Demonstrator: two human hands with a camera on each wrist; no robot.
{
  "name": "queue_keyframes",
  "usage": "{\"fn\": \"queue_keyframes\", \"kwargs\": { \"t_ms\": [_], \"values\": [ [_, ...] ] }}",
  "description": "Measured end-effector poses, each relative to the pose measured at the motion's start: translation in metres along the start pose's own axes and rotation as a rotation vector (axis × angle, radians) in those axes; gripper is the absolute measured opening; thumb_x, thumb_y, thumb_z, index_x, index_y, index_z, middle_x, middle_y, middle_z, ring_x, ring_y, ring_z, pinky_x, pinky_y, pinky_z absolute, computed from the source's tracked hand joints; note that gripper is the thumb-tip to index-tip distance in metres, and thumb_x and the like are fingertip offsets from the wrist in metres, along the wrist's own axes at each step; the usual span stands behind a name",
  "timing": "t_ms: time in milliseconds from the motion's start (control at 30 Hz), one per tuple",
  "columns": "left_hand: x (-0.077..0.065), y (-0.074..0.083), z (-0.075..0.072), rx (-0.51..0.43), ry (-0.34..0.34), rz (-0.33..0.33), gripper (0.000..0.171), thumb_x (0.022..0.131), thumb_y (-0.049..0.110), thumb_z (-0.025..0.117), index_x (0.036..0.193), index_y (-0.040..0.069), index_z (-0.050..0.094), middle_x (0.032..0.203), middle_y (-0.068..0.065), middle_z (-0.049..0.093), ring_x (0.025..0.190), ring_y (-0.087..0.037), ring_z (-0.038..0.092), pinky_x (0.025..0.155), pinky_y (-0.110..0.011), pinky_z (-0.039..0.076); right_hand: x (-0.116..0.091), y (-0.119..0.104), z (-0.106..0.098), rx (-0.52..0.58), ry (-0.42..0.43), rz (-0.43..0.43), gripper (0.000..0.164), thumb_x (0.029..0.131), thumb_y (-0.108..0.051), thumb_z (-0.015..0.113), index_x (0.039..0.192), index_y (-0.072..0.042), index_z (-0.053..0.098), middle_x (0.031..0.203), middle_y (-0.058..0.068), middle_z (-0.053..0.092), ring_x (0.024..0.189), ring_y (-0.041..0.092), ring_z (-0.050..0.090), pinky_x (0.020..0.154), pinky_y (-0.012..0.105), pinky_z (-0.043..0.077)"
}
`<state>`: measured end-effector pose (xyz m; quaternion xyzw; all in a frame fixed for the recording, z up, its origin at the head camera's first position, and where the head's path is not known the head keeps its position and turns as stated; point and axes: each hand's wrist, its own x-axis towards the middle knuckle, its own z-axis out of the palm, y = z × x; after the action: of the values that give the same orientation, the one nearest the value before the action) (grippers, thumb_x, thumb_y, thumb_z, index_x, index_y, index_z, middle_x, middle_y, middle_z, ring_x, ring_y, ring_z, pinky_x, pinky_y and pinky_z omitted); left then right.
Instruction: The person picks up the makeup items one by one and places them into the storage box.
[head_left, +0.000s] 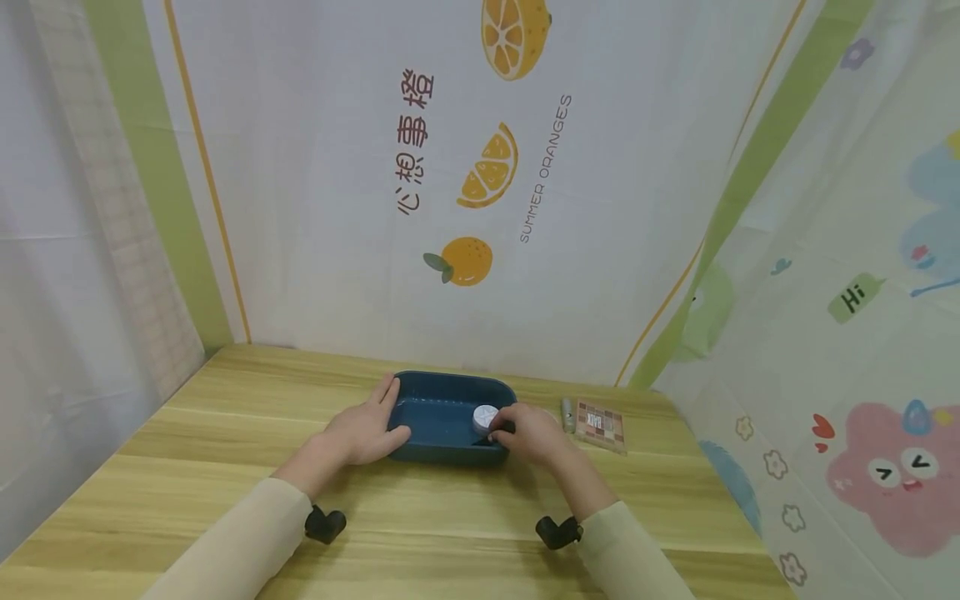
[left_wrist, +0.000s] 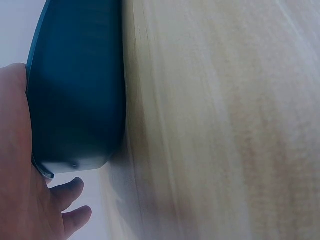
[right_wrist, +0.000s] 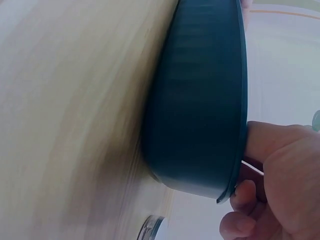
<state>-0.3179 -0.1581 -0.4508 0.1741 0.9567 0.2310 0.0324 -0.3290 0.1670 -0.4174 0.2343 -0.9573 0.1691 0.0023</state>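
Observation:
A dark blue rectangular tray (head_left: 431, 454) sits on the wooden table. Inside it, at the right end, is a white round case (head_left: 485, 416) with a star-like pattern on top. My right hand (head_left: 531, 433) reaches over the right rim, its thumb and forefinger pinched at the case's right edge; a dark patch shows beneath them. In the right wrist view the other fingers (right_wrist: 237, 225) curl outside the rim, and the case is hidden by the tray wall. My left hand (head_left: 367, 429) rests along the tray's left end, fingers extended and thumb over the near rim.
Right of the tray lie a small greyish cylinder (head_left: 567, 414) and a flat brown checked packet (head_left: 600, 425) marked "BACK". A white curtain (head_left: 337, 250) printed with oranges hangs behind the table. Another patterned curtain (head_left: 795, 400) hangs along the right side.

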Motion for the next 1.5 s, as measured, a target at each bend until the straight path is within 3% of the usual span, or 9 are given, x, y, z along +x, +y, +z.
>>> {"fn": "queue_keyframes", "kwargs": {
  "t_ms": [533,767,967,1067,1500],
  "values": [
    [0.0,0.0,0.0,0.004,-0.01,-0.007,0.095,0.108,0.046,0.051,0.175,-0.001,0.004,0.186,-0.02,-0.005,0.05,-0.021,0.051,0.049,-0.034,0.029,-0.002,0.003,0.0,0.039,0.019,0.013,0.014,0.103,-0.021,0.076,0.114,-0.015,0.082,0.118,0.008,0.077,0.11,0.027,0.071,0.102,0.053,0.058],
    [-0.002,0.001,0.0,-0.004,-0.01,-0.004,0.095,0.107,0.045,0.05,0.175,-0.002,0.004,0.186,-0.02,-0.005,0.047,-0.02,0.043,0.049,-0.034,0.028,-0.002,0.015,-0.003,0.085,0.134,0.029,0.019,0.107,-0.022,0.07,0.119,-0.011,0.079,0.118,0.006,0.079,0.105,0.028,0.073,0.095,0.051,0.059],
    [-0.001,0.002,-0.001,0.015,-0.019,-0.001,0.095,0.107,0.046,0.049,0.175,-0.003,0.004,0.185,-0.021,-0.004,0.049,-0.02,0.047,0.049,-0.033,0.028,-0.006,0.033,-0.011,0.082,0.283,0.139,0.024,0.107,-0.025,0.069,0.122,-0.009,0.079,0.116,0.007,0.081,0.108,0.033,0.075,0.097,0.055,0.059],
    [-0.001,0.003,-0.002,0.015,-0.02,-0.005,0.095,0.107,0.046,0.049,0.175,-0.002,0.003,0.185,-0.021,-0.004,0.05,-0.02,0.048,0.05,-0.033,0.028,-0.007,0.044,-0.015,0.081,0.311,0.199,0.027,0.107,-0.028,0.068,0.122,-0.01,0.079,0.117,0.007,0.081,0.112,0.033,0.075,0.099,0.055,0.058],
    [-0.002,0.003,-0.003,0.006,-0.02,0.008,0.094,0.107,0.045,0.048,0.175,-0.002,0.004,0.185,-0.022,-0.004,0.053,-0.02,0.054,0.05,-0.033,0.027,-0.017,0.087,-0.017,0.116,0.243,0.35,0.032,0.108,-0.026,0.062,0.126,-0.004,0.076,0.122,0.013,0.079,0.113,0.033,0.074,0.096,0.054,0.059]
  ]
}}
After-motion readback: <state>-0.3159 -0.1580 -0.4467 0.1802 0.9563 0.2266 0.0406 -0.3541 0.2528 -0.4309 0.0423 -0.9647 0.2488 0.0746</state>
